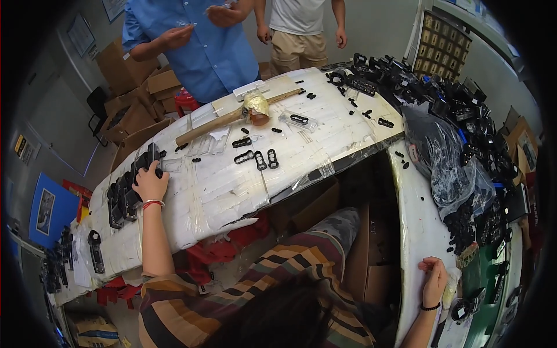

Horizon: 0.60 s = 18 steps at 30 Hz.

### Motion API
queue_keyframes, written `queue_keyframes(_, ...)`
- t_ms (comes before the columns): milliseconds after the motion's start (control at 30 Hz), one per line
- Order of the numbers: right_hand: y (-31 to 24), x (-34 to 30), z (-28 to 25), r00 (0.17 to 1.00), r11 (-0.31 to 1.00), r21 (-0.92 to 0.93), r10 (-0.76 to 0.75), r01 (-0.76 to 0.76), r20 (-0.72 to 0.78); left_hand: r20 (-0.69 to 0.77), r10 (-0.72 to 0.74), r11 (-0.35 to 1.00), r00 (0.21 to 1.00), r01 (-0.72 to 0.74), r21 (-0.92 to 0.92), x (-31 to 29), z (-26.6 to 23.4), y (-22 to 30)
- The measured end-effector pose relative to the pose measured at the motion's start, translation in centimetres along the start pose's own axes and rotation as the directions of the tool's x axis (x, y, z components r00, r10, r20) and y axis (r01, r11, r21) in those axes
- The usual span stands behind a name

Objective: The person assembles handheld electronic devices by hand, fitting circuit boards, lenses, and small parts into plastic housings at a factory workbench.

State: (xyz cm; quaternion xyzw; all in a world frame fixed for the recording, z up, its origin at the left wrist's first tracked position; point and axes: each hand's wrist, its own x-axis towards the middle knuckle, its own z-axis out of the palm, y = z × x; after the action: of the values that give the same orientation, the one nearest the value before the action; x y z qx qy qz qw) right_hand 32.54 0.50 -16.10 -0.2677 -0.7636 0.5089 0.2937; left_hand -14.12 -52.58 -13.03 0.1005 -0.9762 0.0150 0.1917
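Curling right hand (434, 279): over the right-hand section of the white, tape-wrapped table (200, 200), its grip released, fingers loosely bent; a black beaded band (430, 307) circles the wrist.
Near-left frame: a long black plastic frame (96, 252) lies on the table, nearer than the left hand.
Left hand (152, 182): reaches across the table's left part, fingers laid on the row; I cannot tell whether its grip is clenched around a single piece.
Housing row: blocky black plastic housings (123, 200) stand side by side on the left part of the table, under and beside the left fingers.
Oblong parts: three flat black plastic pieces with holes (272, 159) lie close together at mid-table.
Wooden stick: a long brown stick (210, 129) lies slanting beyond them, touching a rounded, yellowish-wrapped bundle (256, 105).
Black heap: a large pile of black plastic parts (458, 98) covers the far right.
Across the table: a person in a blue shirt (200, 49) holds small clear pieces; another, in a white shirt (297, 16), stands alongside.
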Motion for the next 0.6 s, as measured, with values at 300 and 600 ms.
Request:
queue_keyframes(300, 0.0, -0.1, -0.2, 1.0, 1.0, 0.02, 0.01, -0.01, 0.001, -0.056, -0.047, 0.999, 0.997, 0.047, -0.009, -1.1, -1.1, -0.3)
queue_keyframes(600, -0.2, 0.0, 0.0, 1.0, 1.0, 0.0, 0.027, -0.027, -0.01, 0.031, -0.12, 0.992, 0.992, 0.118, 0.047, 1.6, 0.0, -5.9)
